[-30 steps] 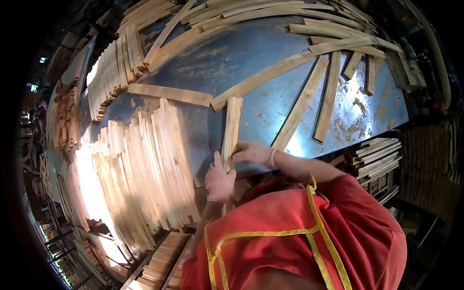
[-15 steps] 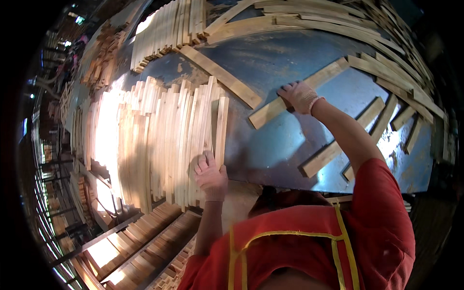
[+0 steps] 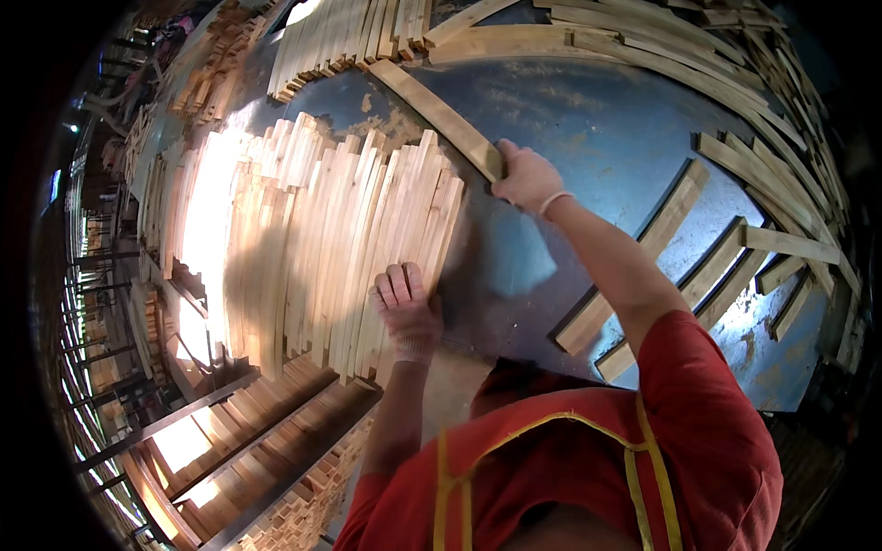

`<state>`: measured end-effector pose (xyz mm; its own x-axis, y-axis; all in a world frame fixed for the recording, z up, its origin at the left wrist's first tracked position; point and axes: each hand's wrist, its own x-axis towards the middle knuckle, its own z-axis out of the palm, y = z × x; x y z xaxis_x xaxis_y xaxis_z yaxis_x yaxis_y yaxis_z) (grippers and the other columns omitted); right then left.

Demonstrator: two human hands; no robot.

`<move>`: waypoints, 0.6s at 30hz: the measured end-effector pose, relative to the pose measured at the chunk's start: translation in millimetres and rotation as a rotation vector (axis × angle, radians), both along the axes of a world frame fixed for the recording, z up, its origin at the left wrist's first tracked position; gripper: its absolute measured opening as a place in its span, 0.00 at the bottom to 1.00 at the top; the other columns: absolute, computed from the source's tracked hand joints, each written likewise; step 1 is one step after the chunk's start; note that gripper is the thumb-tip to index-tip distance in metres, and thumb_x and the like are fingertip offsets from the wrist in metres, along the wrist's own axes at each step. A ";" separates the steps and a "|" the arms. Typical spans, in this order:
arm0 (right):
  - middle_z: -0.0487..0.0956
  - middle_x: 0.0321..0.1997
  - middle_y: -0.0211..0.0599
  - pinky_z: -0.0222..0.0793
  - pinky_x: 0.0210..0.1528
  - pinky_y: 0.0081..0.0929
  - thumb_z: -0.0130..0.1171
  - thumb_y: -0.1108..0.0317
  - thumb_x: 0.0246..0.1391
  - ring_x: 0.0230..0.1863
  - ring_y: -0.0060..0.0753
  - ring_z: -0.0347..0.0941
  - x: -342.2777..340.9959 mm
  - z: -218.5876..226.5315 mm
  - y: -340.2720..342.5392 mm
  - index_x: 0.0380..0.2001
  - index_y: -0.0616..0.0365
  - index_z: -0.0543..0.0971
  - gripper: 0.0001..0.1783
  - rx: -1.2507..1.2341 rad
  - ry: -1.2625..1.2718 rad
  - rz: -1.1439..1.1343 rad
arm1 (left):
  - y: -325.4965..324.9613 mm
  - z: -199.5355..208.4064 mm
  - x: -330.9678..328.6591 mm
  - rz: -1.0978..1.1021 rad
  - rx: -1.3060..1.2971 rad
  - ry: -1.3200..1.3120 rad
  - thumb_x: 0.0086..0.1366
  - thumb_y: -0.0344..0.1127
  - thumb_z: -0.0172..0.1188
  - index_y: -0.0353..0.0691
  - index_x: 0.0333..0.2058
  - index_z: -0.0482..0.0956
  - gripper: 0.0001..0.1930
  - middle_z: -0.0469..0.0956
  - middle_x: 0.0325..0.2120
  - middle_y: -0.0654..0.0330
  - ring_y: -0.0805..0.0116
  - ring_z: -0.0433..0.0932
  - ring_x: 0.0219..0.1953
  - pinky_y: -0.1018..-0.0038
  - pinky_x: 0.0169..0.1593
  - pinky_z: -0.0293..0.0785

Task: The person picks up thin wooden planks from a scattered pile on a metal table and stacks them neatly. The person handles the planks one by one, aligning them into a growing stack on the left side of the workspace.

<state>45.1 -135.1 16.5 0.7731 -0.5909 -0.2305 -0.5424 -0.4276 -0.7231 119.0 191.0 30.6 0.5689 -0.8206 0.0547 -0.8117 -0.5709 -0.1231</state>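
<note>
My right hand [image 3: 530,179], in a pale glove, is closed around the near end of a wooden board [image 3: 432,112]. That board lies slanted on the metal tabletop, its far end close to a stack of strips at the back. Over the near right part of a tight row of upright-edged wooden strips [image 3: 344,211] lies my gloved left hand [image 3: 404,308]. Its fingers are stretched over the strips and the thumb is at the row's right side. The strips under its palm are hidden.
The blue-grey metal tabletop [image 3: 514,275] carries several loose boards [image 3: 634,253] at the right. Long boards [image 3: 514,41] line the back, beside another strip stack [image 3: 344,41]. Below left stands a rack [image 3: 248,450] filled with wood pieces.
My right hand has let go of a board, which now lies farther right, and has moved left onto the slanted board. The row's rightmost strip now sits against its neighbours.
</note>
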 end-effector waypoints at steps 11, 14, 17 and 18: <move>0.87 0.47 0.50 0.83 0.40 0.38 0.75 0.60 0.48 0.39 0.43 0.86 -152.5 18.3 231.3 0.72 0.61 0.59 0.52 0.894 0.066 0.078 | 10.2 -13.9 13.1 0.052 0.064 0.204 0.67 0.69 0.58 0.40 0.78 0.57 0.51 0.57 0.77 0.52 0.46 0.49 0.80 0.47 0.80 0.42; 0.83 0.60 0.55 0.78 0.60 0.41 0.69 0.55 0.59 0.62 0.44 0.79 -128.4 -1.9 306.3 0.73 0.54 0.65 0.42 0.745 0.095 0.148 | -28.7 24.3 -4.2 -0.101 0.175 0.332 0.67 0.70 0.59 0.39 0.77 0.58 0.51 0.57 0.77 0.51 0.47 0.49 0.80 0.49 0.80 0.42; 0.83 0.59 0.54 0.77 0.60 0.42 0.67 0.50 0.58 0.60 0.48 0.81 -122.7 18.6 296.6 0.69 0.54 0.72 0.39 0.521 0.112 0.404 | -23.0 9.5 -3.8 -0.169 0.200 0.141 0.67 0.56 0.62 0.40 0.76 0.60 0.45 0.61 0.75 0.51 0.47 0.55 0.77 0.50 0.78 0.49; 0.84 0.58 0.55 0.77 0.60 0.43 0.68 0.48 0.55 0.59 0.51 0.81 -130.6 21.0 272.1 0.66 0.56 0.74 0.39 0.522 0.038 0.307 | -15.4 0.3 2.8 -0.191 0.211 0.059 0.66 0.53 0.63 0.40 0.75 0.61 0.43 0.62 0.74 0.51 0.48 0.56 0.77 0.50 0.78 0.51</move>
